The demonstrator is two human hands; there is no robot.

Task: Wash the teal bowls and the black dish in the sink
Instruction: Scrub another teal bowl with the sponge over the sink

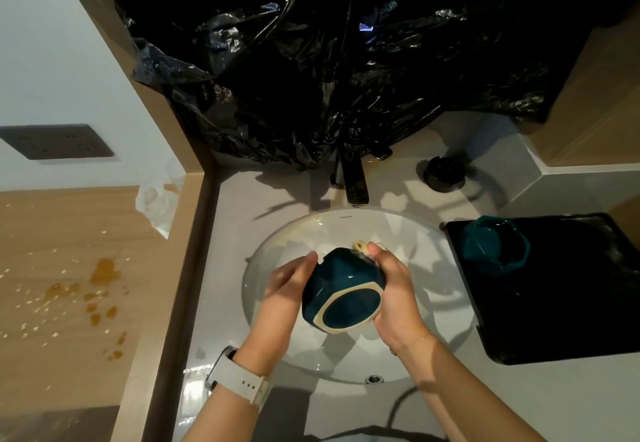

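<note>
Teal faceted ceramic bowl (341,291), over the white sink (270,251), is scrubbed: left hand (285,289) grips it, right hand (393,294) pinches a sponge (360,247); rinsing probably next.

Your single head-worn wide-angle camera looks steeply down from close above the white sink basin (408,233), facing the black faucet (353,182) and the plastic-draped wall behind it. Your forearms enter from the bottom edge, and the wood floor (69,268) fills the left.
</note>
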